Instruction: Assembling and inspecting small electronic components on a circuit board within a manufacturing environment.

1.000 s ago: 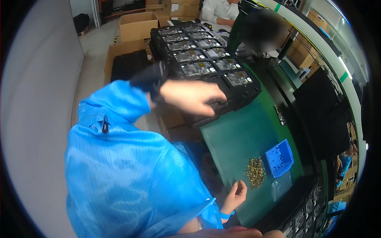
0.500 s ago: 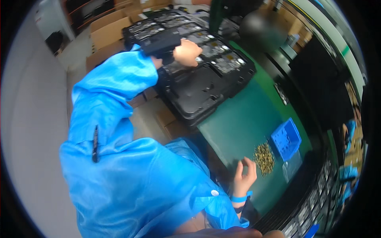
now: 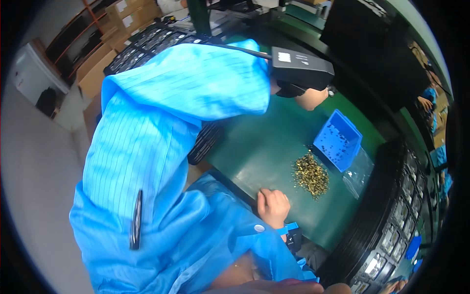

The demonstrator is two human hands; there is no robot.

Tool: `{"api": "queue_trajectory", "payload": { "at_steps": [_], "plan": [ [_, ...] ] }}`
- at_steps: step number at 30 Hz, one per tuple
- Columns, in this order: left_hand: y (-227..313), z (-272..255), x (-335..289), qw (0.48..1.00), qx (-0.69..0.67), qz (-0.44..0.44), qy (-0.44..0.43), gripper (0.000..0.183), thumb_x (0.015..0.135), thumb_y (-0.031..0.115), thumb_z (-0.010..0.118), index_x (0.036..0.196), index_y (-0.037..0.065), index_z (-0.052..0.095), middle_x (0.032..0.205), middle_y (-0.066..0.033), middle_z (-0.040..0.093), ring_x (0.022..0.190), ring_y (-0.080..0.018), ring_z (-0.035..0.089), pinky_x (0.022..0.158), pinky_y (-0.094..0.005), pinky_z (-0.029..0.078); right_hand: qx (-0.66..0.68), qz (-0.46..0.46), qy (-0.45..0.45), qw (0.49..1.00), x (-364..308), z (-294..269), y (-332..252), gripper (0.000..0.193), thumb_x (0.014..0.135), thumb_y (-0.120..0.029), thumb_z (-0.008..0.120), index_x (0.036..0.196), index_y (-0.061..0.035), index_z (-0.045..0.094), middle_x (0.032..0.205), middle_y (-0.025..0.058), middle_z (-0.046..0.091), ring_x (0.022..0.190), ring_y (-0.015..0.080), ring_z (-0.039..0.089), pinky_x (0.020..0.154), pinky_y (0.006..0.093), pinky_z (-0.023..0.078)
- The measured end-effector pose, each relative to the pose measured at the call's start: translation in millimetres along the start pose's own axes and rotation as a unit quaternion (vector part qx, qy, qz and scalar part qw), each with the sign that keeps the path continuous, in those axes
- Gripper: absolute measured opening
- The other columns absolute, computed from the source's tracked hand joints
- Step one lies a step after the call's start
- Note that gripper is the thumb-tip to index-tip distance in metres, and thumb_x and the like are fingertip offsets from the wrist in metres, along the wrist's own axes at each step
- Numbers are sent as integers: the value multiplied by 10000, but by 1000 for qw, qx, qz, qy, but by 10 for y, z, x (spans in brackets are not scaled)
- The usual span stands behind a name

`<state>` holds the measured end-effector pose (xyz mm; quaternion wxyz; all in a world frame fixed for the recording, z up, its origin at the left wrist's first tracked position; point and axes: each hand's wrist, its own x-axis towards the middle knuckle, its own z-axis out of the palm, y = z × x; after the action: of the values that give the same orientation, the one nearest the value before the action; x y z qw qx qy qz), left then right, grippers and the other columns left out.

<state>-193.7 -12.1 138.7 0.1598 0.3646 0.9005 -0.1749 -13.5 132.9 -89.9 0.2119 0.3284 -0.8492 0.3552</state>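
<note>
My left arm, in a blue striped sleeve, stretches across to the far side of the green mat. A black box-shaped device with a cable rides on that wrist. My left hand is beside a small shiny metal piece; its fingers are mostly hidden, so its grip does not show. At the mat's near edge, my right hand is closed with its fingers curled under, and anything inside is hidden. A pile of small brass-coloured parts lies between it and a blue bin holding small dark pieces.
A clear plastic bag lies against the bin. Stacked black trays with parts stand at the right, and another black tray stack is partly behind my left arm. A dark panel rises at the back.
My left hand has swung right, from over the black trays to the mat's far side. My right hand has drawn back from the pile toward the mat's edge, fingers now curled. The view has shifted.
</note>
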Motion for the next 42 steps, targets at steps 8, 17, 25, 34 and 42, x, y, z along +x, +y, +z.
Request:
{"api": "queue_trajectory", "payload": {
  "at_steps": [8, 17, 25, 34, 42],
  "plan": [
    [-599, 726, -1470, 960, -60, -272, 14, 419, 800, 288, 541, 1093, -6, 484, 951, -194, 580, 906, -333, 560, 781, -409, 448, -18, 24, -13, 999, -8, -12, 15, 134, 689, -121, 650, 798, -93, 578, 643, 62, 513, 583, 246, 522, 525, 356, 402],
    [-523, 2097, -2138, 859, -150, -485, 67, 724, 801, 617, 395, 1077, -47, 487, 1024, -259, 514, 967, -382, 506, 850, -427, 403, 8, 61, -55, 997, 17, -17, -38, 77, 718, -102, 622, 771, -74, 574, 665, 76, 522, 593, 270, 514, 540, 366, 393],
    [-847, 2115, -2330, 724, -435, -499, 196, 471, 750, 318, 644, 1069, -11, 535, 835, -72, 596, 766, -128, 564, 661, -256, 458, 100, 152, -3, 983, 91, -442, -235, 72, 740, -7, 592, 812, -3, 586, 684, 105, 545, 597, 215, 536, 541, 296, 416],
    [469, 1292, -2013, 602, -696, -171, 351, 231, 841, 183, 551, 1009, 25, 552, 853, -25, 610, 719, -81, 576, 658, -229, 479, 373, 291, 63, 879, -11, -742, -333, 137, 802, -69, 563, 900, 27, 560, 722, 38, 522, 614, 105, 469, 545, 233, 377],
    [1676, 1739, -703, 496, -837, 15, 230, 311, 845, 102, 550, 1125, -26, 510, 1034, -36, 570, 911, -69, 504, 791, -230, 428, 521, 327, -2, 789, 76, -562, -322, 260, 884, -82, 460, 1121, 22, 485, 1032, 56, 558, 921, 99, 499, 810, 235, 396]
  ]
}}
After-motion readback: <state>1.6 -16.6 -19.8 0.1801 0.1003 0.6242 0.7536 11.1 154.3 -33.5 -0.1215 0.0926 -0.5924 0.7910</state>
